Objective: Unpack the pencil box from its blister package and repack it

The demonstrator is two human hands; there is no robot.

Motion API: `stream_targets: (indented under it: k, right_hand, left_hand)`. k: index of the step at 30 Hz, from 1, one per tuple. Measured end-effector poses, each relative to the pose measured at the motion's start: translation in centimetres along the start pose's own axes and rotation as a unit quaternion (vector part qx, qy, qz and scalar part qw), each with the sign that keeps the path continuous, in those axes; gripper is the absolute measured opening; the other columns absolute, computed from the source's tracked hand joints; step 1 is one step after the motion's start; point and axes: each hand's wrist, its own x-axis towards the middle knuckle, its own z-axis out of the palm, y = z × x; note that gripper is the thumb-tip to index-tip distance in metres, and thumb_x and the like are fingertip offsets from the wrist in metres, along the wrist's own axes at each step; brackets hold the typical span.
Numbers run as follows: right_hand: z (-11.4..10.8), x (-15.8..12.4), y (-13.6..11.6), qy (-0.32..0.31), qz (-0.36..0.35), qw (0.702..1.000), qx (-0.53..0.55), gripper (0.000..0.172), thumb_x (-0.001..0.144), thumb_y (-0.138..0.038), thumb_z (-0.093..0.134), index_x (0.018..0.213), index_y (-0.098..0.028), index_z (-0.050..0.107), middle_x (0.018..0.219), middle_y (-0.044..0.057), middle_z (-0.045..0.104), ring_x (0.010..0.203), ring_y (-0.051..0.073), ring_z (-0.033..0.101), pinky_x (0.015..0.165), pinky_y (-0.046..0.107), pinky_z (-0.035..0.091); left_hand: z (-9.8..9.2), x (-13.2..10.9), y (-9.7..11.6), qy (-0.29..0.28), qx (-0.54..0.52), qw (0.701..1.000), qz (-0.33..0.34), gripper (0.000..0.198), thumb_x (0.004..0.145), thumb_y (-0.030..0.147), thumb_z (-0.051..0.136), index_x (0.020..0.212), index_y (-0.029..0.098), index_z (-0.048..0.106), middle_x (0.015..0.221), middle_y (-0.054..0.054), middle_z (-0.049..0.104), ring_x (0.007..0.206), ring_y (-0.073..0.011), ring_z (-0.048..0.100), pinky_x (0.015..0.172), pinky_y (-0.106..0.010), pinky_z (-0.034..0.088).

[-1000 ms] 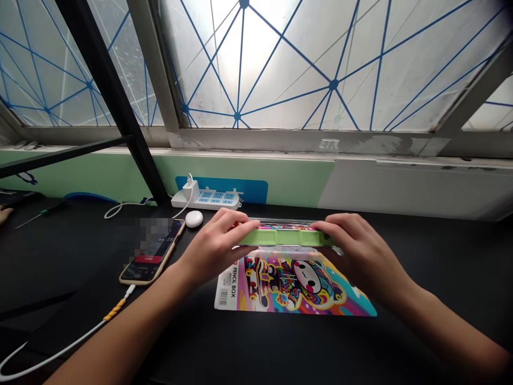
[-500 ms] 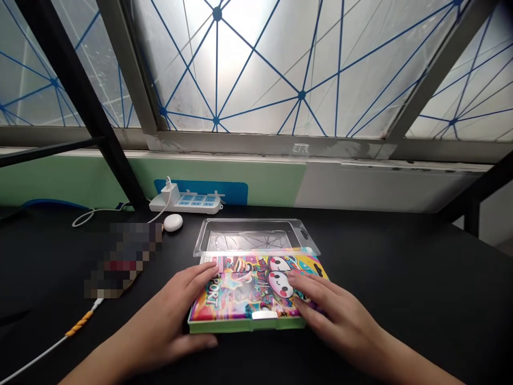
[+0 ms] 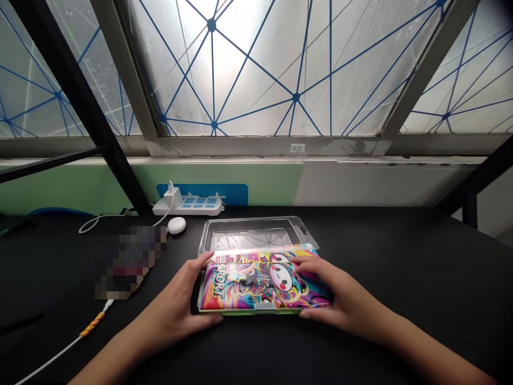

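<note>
A bright, cartoon-printed pencil case (image 3: 256, 286) with "SPORT" lettering lies in front of me, tilted slightly. Its front edge is green, with a pale clasp at the middle. My left hand (image 3: 188, 294) grips its left end, thumb at the front edge and fingers at the back corner. On the right end, my right hand (image 3: 340, 291) has its thumb along the front edge and fingers over the top. Just behind the case, a matching printed card (image 3: 264, 256) shows partly. A clear plastic tray (image 3: 248, 222) with a hang hole lies past it.
To the left lie a blurred-out device (image 3: 132, 264) on a white cable (image 3: 52, 358) and a round white case (image 3: 177, 225). A white power strip (image 3: 192, 205) stands by the wall. Black frame bars (image 3: 120, 176) rise at both sides of the black table (image 3: 401, 267).
My right hand has moved its thumb to the front edge. The case's front has tipped up, so its top shows and less green side is seen. The view has shifted slightly.
</note>
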Motion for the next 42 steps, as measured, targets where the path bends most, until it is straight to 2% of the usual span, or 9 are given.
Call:
stream_targets:
  k: [3,5,9,17,22,27,30,35,42]
  right_hand:
    - [-0.3,0.5,0.1,0.027,0.018,0.998,0.050,0.052,0.077,-0.052,0.080,0.118,-0.025,0.063,0.130,0.012,0.068,0.120,0.032,0.064,0.098,0.040,0.054]
    - [-0.5,1.0,0.2,0.075,0.046,0.993,0.084,0.039,0.085,-0.057,0.070,0.106,-0.024,0.067,0.106,0.008,0.075,0.095,0.027,0.071,0.081,0.035,0.058]
    - [-0.7,2.3,0.5,0.125,0.138,0.970,0.157,0.040,0.096,-0.058,0.052,0.084,-0.022,0.066,0.068,0.000,0.062,0.057,0.016,0.055,0.051,0.027,0.046]
    - [-0.5,2.5,0.3,0.165,0.169,0.957,0.171,0.037,0.097,-0.054,0.055,0.079,-0.022,0.060,0.066,-0.002,0.052,0.055,0.013,0.047,0.049,0.025,0.043]
    - [-1.0,1.5,0.9,0.138,0.058,0.983,0.104,0.040,0.098,-0.059,0.047,0.098,-0.025,0.066,0.085,0.005,0.066,0.074,0.021,0.065,0.064,0.030,0.055]
    - [-1.6,0.8,0.8,0.062,-0.047,0.994,0.071,0.056,0.083,-0.071,0.062,0.116,-0.026,0.065,0.114,0.012,0.068,0.103,0.031,0.068,0.086,0.039,0.059]
    - [-1.7,0.6,0.5,0.016,-0.048,0.999,0.009,0.066,0.070,-0.056,0.084,0.125,-0.027,0.063,0.127,0.014,0.065,0.113,0.033,0.067,0.094,0.040,0.058]
    - [-1.4,0.1,0.8,0.049,-0.068,0.996,-0.032,0.055,0.077,-0.029,0.080,0.129,-0.030,0.061,0.122,0.010,0.071,0.114,0.029,0.068,0.097,0.039,0.058]
    - [-0.8,0.0,1.5,0.069,0.124,0.983,0.114,0.043,0.087,-0.048,0.069,0.123,-0.026,0.059,0.100,0.006,0.078,0.078,0.027,0.076,0.063,0.034,0.062]
  left_hand:
    - [0.2,0.1,-0.2,0.012,-0.011,1.000,0.005,0.101,0.077,0.031,0.082,0.156,0.037,0.018,0.149,-0.011,0.049,0.136,-0.0331,0.052,0.113,-0.049,0.044]
    - [0.4,0.0,-0.2,0.021,-0.015,1.000,0.015,0.107,0.075,0.028,0.083,0.157,0.037,0.016,0.147,-0.012,0.050,0.136,-0.0337,0.053,0.112,-0.050,0.044]
    - [0.4,-0.3,0.2,0.031,-0.009,0.999,0.012,0.125,0.069,0.027,0.087,0.160,0.038,0.003,0.142,-0.012,0.055,0.130,-0.0348,0.057,0.108,-0.052,0.046]
    - [0.3,-0.1,-0.2,0.027,-0.007,1.000,0.002,0.133,0.061,0.033,0.094,0.159,0.040,0.004,0.137,-0.012,0.059,0.124,-0.0364,0.061,0.105,-0.053,0.049]
    - [1.0,-0.6,-1.4,0.053,0.010,0.998,0.039,0.111,0.063,0.048,0.091,0.149,0.036,0.021,0.135,-0.013,0.056,0.124,-0.0380,0.062,0.099,-0.052,0.055]
    - [1.4,-0.8,-1.2,0.087,-0.018,0.996,-0.010,0.070,0.072,0.049,0.082,0.123,0.029,0.038,0.126,-0.009,0.058,0.113,-0.0308,0.067,0.093,-0.043,0.058]
    - [1.2,-0.6,-0.6,0.091,-0.028,0.995,-0.037,0.063,0.074,0.055,0.079,0.118,0.029,0.042,0.123,-0.008,0.059,0.112,-0.0302,0.067,0.093,-0.041,0.057]
    - [0.1,0.0,-0.1,0.037,-0.053,0.997,-0.033,0.058,0.084,0.069,0.062,0.121,0.027,0.048,0.122,-0.008,0.060,0.112,-0.0299,0.063,0.094,-0.041,0.054]
    - [-1.1,1.2,1.1,-0.033,-0.041,0.999,-0.007,0.045,0.098,0.062,0.045,0.119,0.026,0.060,0.117,-0.007,0.064,0.108,-0.0271,0.059,0.095,-0.039,0.049]
